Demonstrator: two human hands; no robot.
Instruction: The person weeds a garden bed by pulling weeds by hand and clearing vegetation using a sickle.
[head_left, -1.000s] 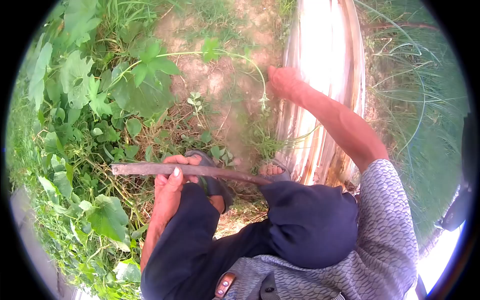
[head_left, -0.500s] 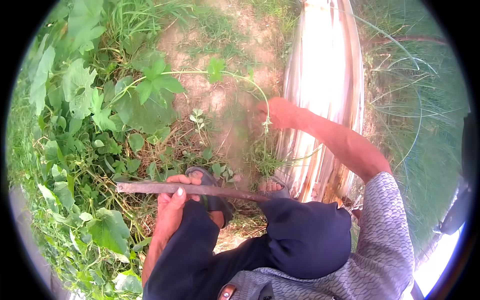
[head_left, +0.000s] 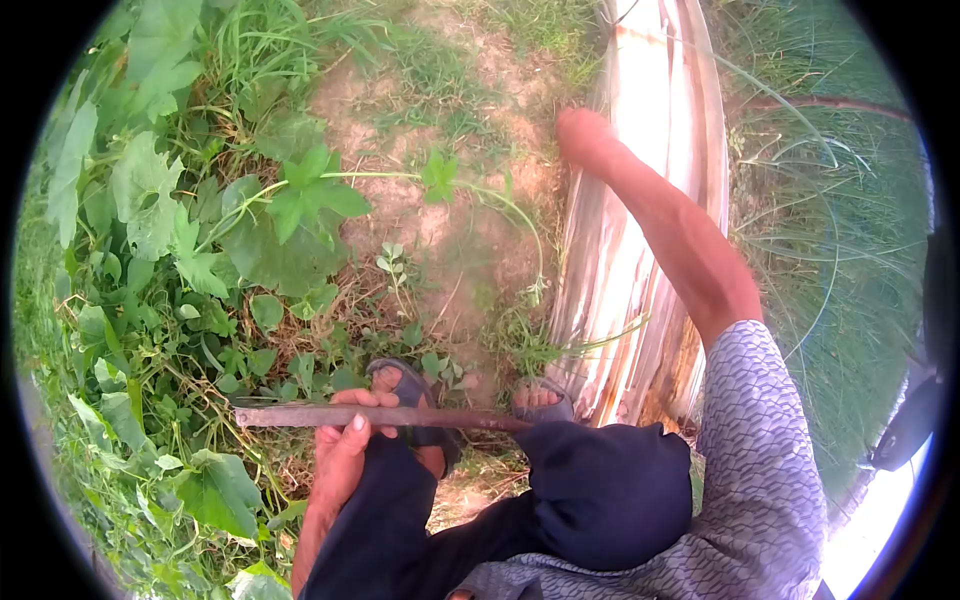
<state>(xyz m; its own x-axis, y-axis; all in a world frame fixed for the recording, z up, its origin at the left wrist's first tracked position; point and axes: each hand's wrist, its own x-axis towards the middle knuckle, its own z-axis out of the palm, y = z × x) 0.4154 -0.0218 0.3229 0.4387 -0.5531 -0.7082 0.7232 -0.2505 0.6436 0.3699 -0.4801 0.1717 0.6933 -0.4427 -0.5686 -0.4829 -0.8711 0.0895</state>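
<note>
1. Navy trousers [head_left: 480, 525] are covering our two bent knees [head_left: 620, 480].
2. Our left hand [head_left: 345, 447] is clasping one brown stick [head_left: 412, 416], fingers and thumb wrapped round it, just beyond the left knee.
3. Two grey sandals [head_left: 440, 442] are showing past the stick.
4. Our right hand [head_left: 587, 138], blurred, is hovering by one pale log's [head_left: 630, 285] edge; we cannot tell its grip.

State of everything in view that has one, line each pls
Left hand: closed around the stick, thumb on top
Stick: gripped, lying crosswise; far end not clear at the knee
Right hand: at the log's edge, blurred; grip unclear
Log: lying on the ground, pale, streaked, partly washed out by glare
Vine: stretched over bare soil, tip drooping
Sandals: worn
</note>
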